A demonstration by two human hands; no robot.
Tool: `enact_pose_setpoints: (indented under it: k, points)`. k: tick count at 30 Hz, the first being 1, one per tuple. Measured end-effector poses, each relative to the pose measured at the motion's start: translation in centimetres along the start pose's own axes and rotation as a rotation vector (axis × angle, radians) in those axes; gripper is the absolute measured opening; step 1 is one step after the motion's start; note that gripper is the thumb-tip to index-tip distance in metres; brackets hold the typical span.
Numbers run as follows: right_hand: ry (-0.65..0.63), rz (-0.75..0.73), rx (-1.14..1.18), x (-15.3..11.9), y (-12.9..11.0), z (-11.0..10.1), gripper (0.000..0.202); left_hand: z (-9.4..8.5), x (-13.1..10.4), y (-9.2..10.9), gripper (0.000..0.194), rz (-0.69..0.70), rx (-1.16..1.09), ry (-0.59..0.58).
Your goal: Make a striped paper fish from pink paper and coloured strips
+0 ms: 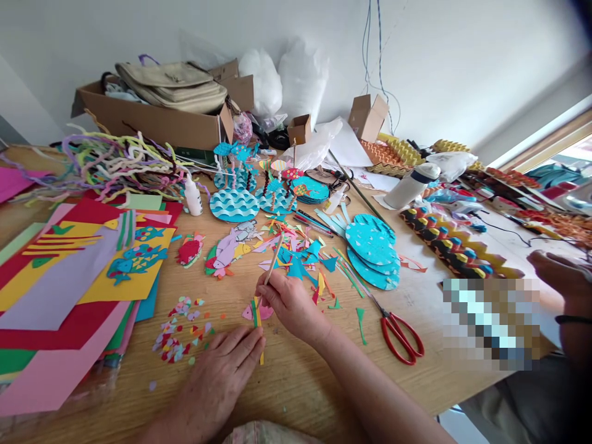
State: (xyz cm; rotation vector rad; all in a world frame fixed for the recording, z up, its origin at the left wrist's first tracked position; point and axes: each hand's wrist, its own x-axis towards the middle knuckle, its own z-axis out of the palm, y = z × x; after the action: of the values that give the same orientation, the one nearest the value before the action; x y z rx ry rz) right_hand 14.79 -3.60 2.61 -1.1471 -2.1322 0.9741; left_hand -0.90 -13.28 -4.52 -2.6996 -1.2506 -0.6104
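Observation:
A pink paper fish (248, 312) lies on the wooden table, with thin green and yellow paper strips (256, 313) across it. My left hand (226, 364) rests flat, its fingertips at the lower ends of the strips. My right hand (293, 308) is closed round a thin wooden stick (276, 256), whose lower end points down at the fish; the fingers partly hide the fish's tail. Left of the fish are small paper dots (178, 333). Beyond it lie cut fish shapes (226, 250) and paper scraps (300, 262).
Red-handled scissors (402, 338) lie to the right, near blue paper discs (374, 253). Coloured sheets (60, 333) cover the left side. A glue bottle (193, 196) and fish decorations (234, 203) stand behind. Another person's hand (559, 277) is at the right edge.

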Motion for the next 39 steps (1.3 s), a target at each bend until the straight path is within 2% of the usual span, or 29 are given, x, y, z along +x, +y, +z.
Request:
enact_pose_setpoints:
  k: [6, 20, 26, 34, 39]
  points:
    - [0.041, -0.073, 0.014, 0.7, 0.5, 0.0, 0.014, -0.8, 0.6, -0.4, 0.038, 0.068, 0.034, 0.007]
    - [0.051, -0.073, -0.036, -2.2, -0.5, 0.2, 0.011, 0.3, -0.3, 0.1, 0.034, -0.035, -0.001, -0.058]
    - [0.041, -0.051, -0.031, -3.2, -0.8, 0.2, 0.012, 0.1, -0.2, 0.0, 0.037, -0.020, -0.015, 0.018]
    - [0.083, -0.069, 0.002, -1.9, -0.2, 0.6, 0.013, -1.1, 0.6, -0.5, 0.039, 0.026, -0.010, 0.019]
    - [0.059, -0.061, 0.020, -1.0, 0.1, 0.6, 0.012, -0.3, 0.2, -0.2, 0.042, -0.022, -0.041, 0.016]
